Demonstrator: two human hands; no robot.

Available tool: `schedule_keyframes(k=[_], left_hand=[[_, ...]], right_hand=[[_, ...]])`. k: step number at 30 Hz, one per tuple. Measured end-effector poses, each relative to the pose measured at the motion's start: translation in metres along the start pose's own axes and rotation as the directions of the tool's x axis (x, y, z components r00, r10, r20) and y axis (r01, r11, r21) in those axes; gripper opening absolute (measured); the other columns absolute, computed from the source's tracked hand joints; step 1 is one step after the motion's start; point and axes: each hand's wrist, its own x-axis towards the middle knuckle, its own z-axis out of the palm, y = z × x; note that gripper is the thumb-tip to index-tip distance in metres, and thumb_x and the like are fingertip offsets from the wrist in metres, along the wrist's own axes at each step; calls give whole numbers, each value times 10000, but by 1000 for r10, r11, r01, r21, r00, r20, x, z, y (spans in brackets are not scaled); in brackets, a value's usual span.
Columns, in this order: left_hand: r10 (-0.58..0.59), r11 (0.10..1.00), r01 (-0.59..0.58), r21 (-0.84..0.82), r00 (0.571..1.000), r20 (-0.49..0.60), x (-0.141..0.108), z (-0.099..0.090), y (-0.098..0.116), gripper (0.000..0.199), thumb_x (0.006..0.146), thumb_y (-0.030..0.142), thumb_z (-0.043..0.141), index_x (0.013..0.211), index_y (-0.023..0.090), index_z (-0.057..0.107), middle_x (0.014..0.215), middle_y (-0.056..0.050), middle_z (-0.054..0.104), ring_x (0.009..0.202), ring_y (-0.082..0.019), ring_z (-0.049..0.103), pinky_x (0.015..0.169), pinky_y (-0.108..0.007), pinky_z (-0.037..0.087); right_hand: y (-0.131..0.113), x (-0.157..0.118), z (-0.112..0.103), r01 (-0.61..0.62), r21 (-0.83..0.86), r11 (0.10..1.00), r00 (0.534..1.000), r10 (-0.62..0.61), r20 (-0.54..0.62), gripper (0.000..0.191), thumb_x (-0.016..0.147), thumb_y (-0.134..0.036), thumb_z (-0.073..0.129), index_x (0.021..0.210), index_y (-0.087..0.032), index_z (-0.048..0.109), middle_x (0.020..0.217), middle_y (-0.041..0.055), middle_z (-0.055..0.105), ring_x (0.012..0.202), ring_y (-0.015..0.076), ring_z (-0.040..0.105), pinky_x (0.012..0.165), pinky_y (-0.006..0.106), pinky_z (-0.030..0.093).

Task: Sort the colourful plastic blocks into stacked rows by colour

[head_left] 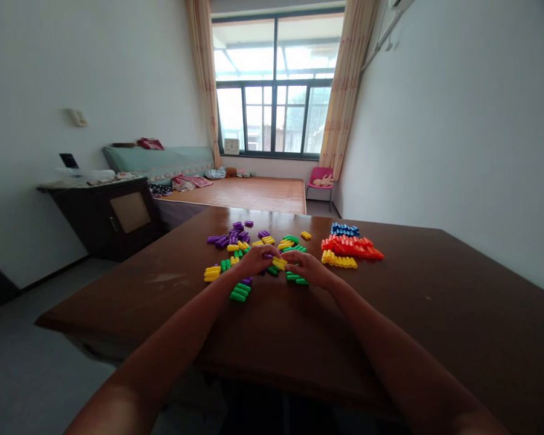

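My left hand (pixel 255 260) and my right hand (pixel 306 268) meet over a spread of small coloured plastic pieces on the table. Between their fingertips is a yellow plastic piece (pixel 279 264), made of short tubes side by side; both hands have their fingers closed on it. A bit of purple shows by my left fingers, but whether it is held I cannot tell. Loose around the hands lie green pieces (pixel 240 292), yellow pieces (pixel 212 274) and purple pieces (pixel 221 241). More green pieces (pixel 296 278) are beneath my right hand.
On the right of the brown table (pixel 390 302) are grouped rows of blue pieces (pixel 344 229), red pieces (pixel 351 246) and yellow pieces (pixel 339 260). Beyond the table stand a bed (pixel 254 188), a pink chair (pixel 320 177) and, at left, a dark cabinet (pixel 113 211).
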Motion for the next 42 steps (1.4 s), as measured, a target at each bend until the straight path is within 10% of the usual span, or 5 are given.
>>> schedule_keyframes(k=[8, 14, 23, 32, 42], left_hand=[[34, 982, -1, 190, 985, -170, -12, -2, -3, 216, 839, 306, 585, 987, 197, 698, 1110, -74, 667, 1014, -202, 630, 769, -293, 555], [88, 940, 9, 341, 959, -270, -15, -19, -16, 177, 850, 279, 557, 871, 202, 716, 961, -49, 703, 946, -195, 646, 856, -323, 528], [94, 874, 59, 481, 953, -288, -18, -37, -17, 219, 846, 210, 509, 899, 226, 721, 992, -25, 707, 962, -183, 646, 794, -272, 531], [-18, 746, 475, 467, 715, -699, -35, -101, -36, 244, 815, 161, 532, 953, 182, 733, 958, -47, 738, 858, -177, 667, 800, -256, 513], [-263, 660, 508, 554, 847, -462, -37, -93, -55, 351, 754, 137, 629, 1094, 185, 700, 1114, -84, 699, 1021, -217, 639, 902, -288, 473]], right_hand=[[-1, -15, -61, -154, -216, 964, 975, 112, -193, 435, 692, -504, 723, 988, -192, 656, 954, 44, 686, 813, 179, 630, 728, 324, 527], [8, -45, -118, -447, -589, 673, 888, 413, -203, 300, 579, -464, 785, 688, -218, 654, 690, 13, 668, 625, 169, 583, 529, 273, 411], [6, -43, -110, -463, -726, 509, 858, 463, -223, 264, 583, -439, 788, 690, -239, 654, 707, 35, 679, 606, 189, 575, 519, 294, 381], [16, -44, -115, -439, -792, 425, 853, 473, -220, 325, 739, -529, 650, 778, -207, 652, 780, 46, 677, 697, 188, 587, 575, 277, 362], [13, -36, -99, -317, -838, 445, 935, 297, -196, 324, 881, -497, 494, 816, -217, 643, 762, 49, 677, 693, 181, 604, 585, 263, 336]])
